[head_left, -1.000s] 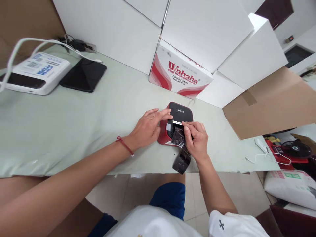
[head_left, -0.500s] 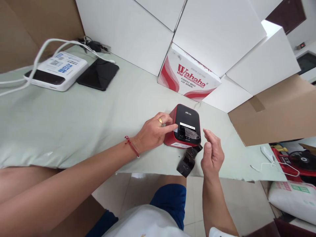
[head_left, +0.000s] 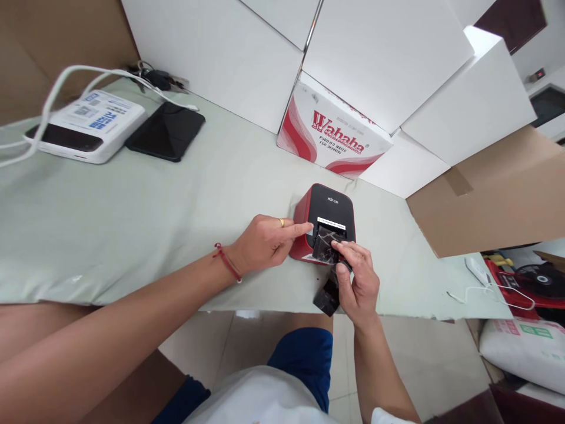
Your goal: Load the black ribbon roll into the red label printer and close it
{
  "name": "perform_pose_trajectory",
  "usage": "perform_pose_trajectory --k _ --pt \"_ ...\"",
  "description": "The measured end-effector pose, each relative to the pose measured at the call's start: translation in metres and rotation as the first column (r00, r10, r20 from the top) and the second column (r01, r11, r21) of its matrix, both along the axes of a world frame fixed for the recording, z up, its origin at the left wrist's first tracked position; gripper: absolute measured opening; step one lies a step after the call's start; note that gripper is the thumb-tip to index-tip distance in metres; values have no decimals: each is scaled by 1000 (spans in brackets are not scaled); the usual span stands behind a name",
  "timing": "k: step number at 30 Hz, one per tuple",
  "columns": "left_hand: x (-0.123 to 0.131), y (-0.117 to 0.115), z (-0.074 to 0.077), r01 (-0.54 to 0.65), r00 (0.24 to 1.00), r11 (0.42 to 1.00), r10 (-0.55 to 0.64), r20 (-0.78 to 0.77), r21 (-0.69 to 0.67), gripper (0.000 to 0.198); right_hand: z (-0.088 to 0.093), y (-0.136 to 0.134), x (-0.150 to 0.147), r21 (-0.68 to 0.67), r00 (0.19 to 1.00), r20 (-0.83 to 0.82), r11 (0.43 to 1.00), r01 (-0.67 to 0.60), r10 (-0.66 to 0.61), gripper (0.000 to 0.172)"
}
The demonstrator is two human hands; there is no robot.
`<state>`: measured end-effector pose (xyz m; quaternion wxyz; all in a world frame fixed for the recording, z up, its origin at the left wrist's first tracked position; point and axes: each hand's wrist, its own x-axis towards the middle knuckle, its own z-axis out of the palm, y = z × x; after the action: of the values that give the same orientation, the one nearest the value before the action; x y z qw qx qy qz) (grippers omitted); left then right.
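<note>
A red label printer (head_left: 300, 235) with a black top stands on the covered table. A shiny black label strip (head_left: 325, 246) comes out of the slot in its top and bends over the front edge. More of it hangs in a curled length (head_left: 326, 298) at the table edge. My left hand (head_left: 269, 240) has its index finger stretched out to the printer's top left edge, the other fingers curled, holding nothing. My right hand (head_left: 358, 280) is at the front right, fingertips on the strip and thumb below them beside the dark curl. Part of the strip is hidden by these fingers.
Behind the printer stands a Wahaha carton (head_left: 329, 132) among white boxes. At left lie a black phone (head_left: 166, 131), a white device (head_left: 95, 126) with a cable, and keys (head_left: 159, 78). A brown carton (head_left: 489, 200) and a thin white cable (head_left: 477, 294) are at right.
My right hand has moved left and in to the label strip. A longer black piece now sticks out of the slot. My left hand's index finger stays at the printer's edge.
</note>
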<state>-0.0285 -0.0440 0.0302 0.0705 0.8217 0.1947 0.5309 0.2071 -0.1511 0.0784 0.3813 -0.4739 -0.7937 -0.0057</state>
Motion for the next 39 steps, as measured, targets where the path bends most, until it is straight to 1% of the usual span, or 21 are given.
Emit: perform_pose_trajectory --k 3,6,8,13,18,21,24,26,28,30,33,36,37,39 --pt "0 1 -1 8 1000 1000 -8 6 14 42 -1 1 -1 12 1000 -9 1000 5 -5 50" --pt "0 0 -1 10 1000 1000 -10 -1 0 43 -2 2 -2 27 1000 -26 1000 3 -2 51" --pt "0 0 -1 22 1000 999 -21 5 -34 42 -2 2 -2 31 999 -34 1000 4 -3 50" --pt "1 1 1 50 998 984 -42 47 -173 40 0 3 -1 6 999 -49 1000 7 -7 47" --pt "2 1 -1 36 999 983 -31 33 -181 41 5 2 1 -20 999 -39 1000 15 -15 40" --pt "3 0 -2 11 1000 983 -10 5 -185 43 16 7 4 -86 998 -58 996 1 -6 34" --pt "5 -1 -1 -26 1000 984 23 -17 -177 44 35 18 7 -207 999 -33 978 14 -22 26" --pt "6 -2 -1 -53 998 984 49 -30 -169 45 50 27 6 -307 999 2 950 49 -51 22" --pt "6 -2 -2 -75 996 981 65 -61 -181 46 64 34 3 -406 996 43 910 86 -75 25" --pt "7 -2 -3 -90 992 974 70 -101 -206 48 74 38 -3 -469 991 108 875 121 -79 29" --pt "7 -2 -3 -105 987 963 70 -145 -247 48 84 40 -10 -491 974 215 853 174 -75 31" --pt "8 -2 -2 -97 987 958 58 -148 -269 47 87 45 -10 -505 968 236 840 200 -89 32" --pt "8 -2 -2 -89 988 958 51 -145 -274 48 88 50 -9 -501 965 240 838 217 -107 32" --pt "8 -5 -2 -79 989 957 40 -141 -280 49 88 63 -6 -452 947 274 846 281 -168 29"
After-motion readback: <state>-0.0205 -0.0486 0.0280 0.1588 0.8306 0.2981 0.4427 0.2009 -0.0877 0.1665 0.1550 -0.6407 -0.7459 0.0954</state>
